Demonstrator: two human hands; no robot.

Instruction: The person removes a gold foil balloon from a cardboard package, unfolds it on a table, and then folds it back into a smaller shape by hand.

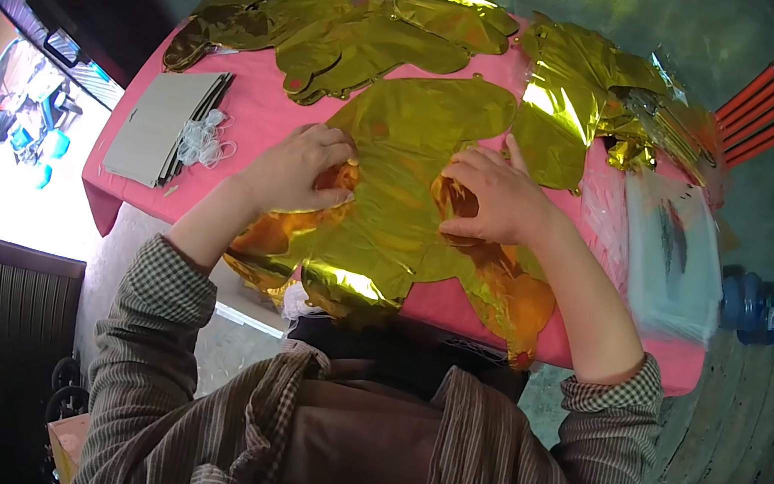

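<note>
On the pink-covered table (268, 100), I see one gold foil piece (400, 158) at centre. Left hand (302, 168), half-curled, grasps its nine-o'clock edge between thumb and fingers; right hand (500, 199), likewise, its three-o'clock edge. I count one grey card stack (157, 125) and one white string tangle (206, 140) at nine, one clear plastic stack (675, 247) at three; overlapping foils (338, 37) from eleven to one, number unclear.

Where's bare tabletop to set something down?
The widest bare pink cloth is between the grey cards, far foil heap and left hand. A smaller patch is the near right corner, beside the clear sleeves. Crowded: the far edge, and the centre, where that hand and the right hand hold gold foil.
</note>
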